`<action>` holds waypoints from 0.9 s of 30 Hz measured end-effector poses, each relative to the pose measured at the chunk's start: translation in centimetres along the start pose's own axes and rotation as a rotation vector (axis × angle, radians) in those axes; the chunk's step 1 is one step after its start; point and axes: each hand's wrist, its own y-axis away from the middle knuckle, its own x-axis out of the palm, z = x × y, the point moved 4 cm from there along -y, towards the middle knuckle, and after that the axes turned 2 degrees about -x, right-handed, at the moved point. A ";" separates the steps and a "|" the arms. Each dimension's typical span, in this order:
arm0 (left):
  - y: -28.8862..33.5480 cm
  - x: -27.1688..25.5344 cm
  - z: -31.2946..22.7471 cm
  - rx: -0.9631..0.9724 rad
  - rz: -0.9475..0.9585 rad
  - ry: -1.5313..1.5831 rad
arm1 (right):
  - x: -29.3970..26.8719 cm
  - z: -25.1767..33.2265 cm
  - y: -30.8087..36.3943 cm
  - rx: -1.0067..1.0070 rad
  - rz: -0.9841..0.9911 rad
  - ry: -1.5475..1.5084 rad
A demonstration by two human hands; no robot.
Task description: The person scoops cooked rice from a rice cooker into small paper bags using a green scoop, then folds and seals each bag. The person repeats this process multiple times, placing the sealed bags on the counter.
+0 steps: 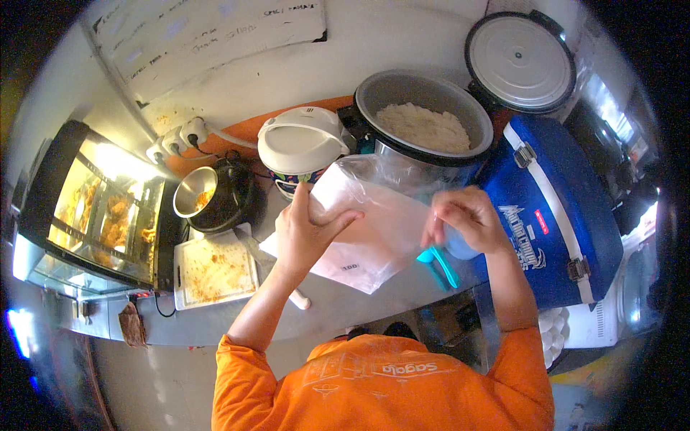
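Bagging step, by the look of it: left hand (307,233) has its grip pinching the near edge of a clear plastic bag (374,215), thumb over the fold, holding the mouth up and open. Right hand (467,219) has its grip pressed together around a turquoise rice scoop (440,262); the handle sticks down below the grip, the bowl end is hidden behind the fingers, so a load can't be confirmed. Bag hangs between both grips, above the grey surface (338,305). Just beyond the grips: open rice cooker (424,118) with white rice, its lid (519,61) swung up behind. Next move likely needs the bag mouth kept wide and the scoop lined up with it. Right of the right grip, a blue cooler box (557,208) with white strap and a printed label on its side. Beyond the left grip, a white-lidded round jar (300,144); far beyond, a white handwritten wall sign (208,36).
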 end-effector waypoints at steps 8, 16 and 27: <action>-1.5 1.2 -1.4 0.048 0.349 0.038 | 0.8 -5.0 -0.5 0.193 0.078 0.489; 4.3 6.3 12.1 -0.394 -0.472 0.537 | 4.9 -5.4 -2.5 0.228 0.138 0.570; 11.8 8.4 9.9 -0.584 -0.230 0.705 | -0.4 -0.4 -1.8 0.057 -0.384 0.511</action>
